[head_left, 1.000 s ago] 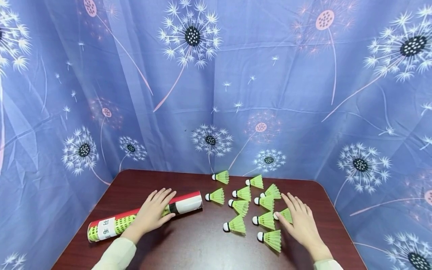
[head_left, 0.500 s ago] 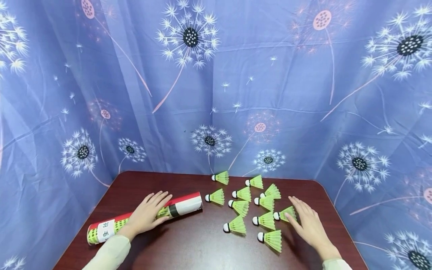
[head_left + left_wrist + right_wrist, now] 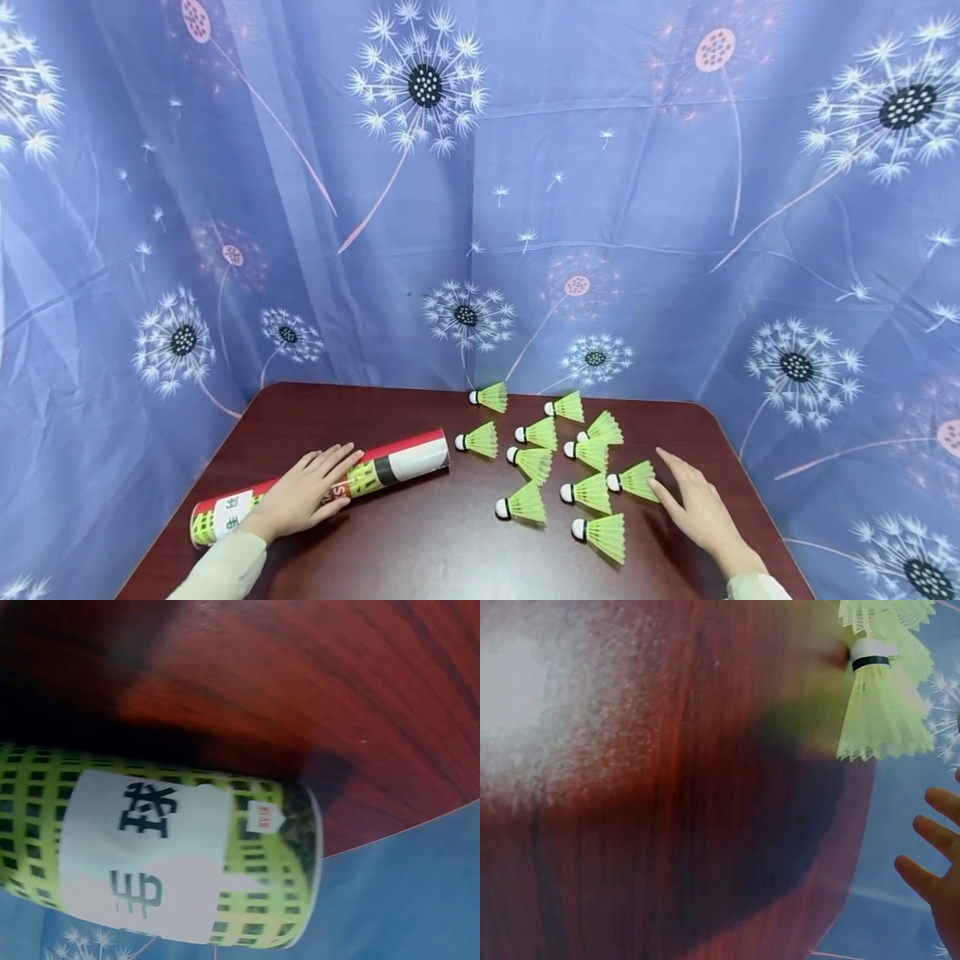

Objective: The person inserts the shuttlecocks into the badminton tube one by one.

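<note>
On the left of the head view a shuttlecock tube (image 3: 408, 457), printed red, white and yellow-green, lies slanted on its side. My left hand (image 3: 303, 490) rests over its middle with extended fingers and the thumb along its near side. One end of the tube (image 3: 259, 862) fills the lower part of the left wrist view. Several yellow-green shuttlecocks with white heads lie to the right, the closest shuttlecock (image 3: 632, 481) right by the thumb of my right hand (image 3: 697, 508). That hand's fingers are spread and hold nothing. A shuttlecock (image 3: 874, 705) and the right fingers (image 3: 930, 847) show in the right wrist view.
The dark red wooden table (image 3: 420, 542) has rounded far corners. A blue curtain (image 3: 525, 317) with dandelion prints hangs behind it and at both sides. The front shuttlecock (image 3: 600, 535) and the left shuttlecock (image 3: 522, 504) lie nearest the table's front.
My left hand has slid left and nearer along the tube. My right hand has drawn back right, off the nearest shuttlecock, which now shows whole. The shuttlecocks stay put.
</note>
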The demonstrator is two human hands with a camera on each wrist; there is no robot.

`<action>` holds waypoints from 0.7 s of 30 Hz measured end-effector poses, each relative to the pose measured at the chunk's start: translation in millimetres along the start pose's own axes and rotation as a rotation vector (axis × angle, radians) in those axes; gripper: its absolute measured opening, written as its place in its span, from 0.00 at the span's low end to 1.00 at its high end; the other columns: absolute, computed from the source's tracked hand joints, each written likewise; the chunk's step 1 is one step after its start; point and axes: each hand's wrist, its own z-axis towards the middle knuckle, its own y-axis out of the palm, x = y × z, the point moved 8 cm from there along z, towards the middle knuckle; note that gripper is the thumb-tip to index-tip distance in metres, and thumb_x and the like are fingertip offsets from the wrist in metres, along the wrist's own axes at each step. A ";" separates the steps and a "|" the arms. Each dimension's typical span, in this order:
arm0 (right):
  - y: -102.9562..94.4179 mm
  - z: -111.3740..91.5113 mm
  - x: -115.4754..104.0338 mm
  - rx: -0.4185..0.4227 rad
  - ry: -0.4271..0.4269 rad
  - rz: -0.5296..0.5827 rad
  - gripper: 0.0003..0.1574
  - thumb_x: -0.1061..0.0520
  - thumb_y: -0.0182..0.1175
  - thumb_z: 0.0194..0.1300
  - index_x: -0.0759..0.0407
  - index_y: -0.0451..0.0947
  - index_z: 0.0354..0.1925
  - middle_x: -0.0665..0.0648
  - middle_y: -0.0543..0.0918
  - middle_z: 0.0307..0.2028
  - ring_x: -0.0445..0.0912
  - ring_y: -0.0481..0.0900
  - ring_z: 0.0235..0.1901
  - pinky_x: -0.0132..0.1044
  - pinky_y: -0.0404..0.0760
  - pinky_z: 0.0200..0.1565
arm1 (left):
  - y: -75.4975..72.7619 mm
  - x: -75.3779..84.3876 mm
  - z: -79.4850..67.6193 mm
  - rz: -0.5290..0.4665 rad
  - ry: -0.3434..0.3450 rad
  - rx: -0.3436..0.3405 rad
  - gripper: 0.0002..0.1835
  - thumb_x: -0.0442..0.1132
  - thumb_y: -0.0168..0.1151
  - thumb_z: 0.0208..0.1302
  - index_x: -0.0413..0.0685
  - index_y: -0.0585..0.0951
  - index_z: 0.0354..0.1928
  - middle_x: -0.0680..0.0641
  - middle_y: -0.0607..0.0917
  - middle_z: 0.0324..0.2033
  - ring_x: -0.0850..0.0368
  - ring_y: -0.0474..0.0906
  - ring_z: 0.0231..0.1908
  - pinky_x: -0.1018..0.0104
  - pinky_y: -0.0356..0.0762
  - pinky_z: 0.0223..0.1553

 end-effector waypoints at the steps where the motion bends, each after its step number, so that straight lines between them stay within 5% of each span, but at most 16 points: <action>1: 1.5 -0.2 1.1 -0.007 0.007 0.009 0.34 0.49 0.58 0.68 0.64 0.65 0.66 0.70 0.71 0.61 0.68 0.66 0.59 0.71 0.64 0.47 | 0.4 -0.9 -1.8 -0.001 -0.005 -0.010 0.41 0.55 0.67 0.55 0.46 0.68 0.69 0.40 0.72 0.63 0.44 0.72 0.59 0.46 0.69 0.54; 13: 13.8 -1.0 7.2 -0.012 0.003 0.088 0.29 0.55 0.62 0.65 0.68 0.71 0.60 0.66 0.81 0.46 0.63 0.77 0.48 0.62 0.73 0.46 | 8.1 -2.9 -7.8 0.003 0.018 -0.027 0.41 0.53 0.66 0.55 0.46 0.66 0.70 0.42 0.72 0.63 0.47 0.72 0.59 0.47 0.70 0.52; 21: 5.4 2.5 0.8 0.192 -0.070 0.046 0.11 0.66 0.70 0.52 0.64 0.83 0.37 0.53 0.84 0.32 0.47 0.81 0.32 0.40 0.78 0.35 | 10.8 0.2 -10.4 0.028 0.061 -0.014 0.41 0.52 0.66 0.55 0.46 0.66 0.69 0.40 0.72 0.63 0.47 0.74 0.55 0.49 0.72 0.50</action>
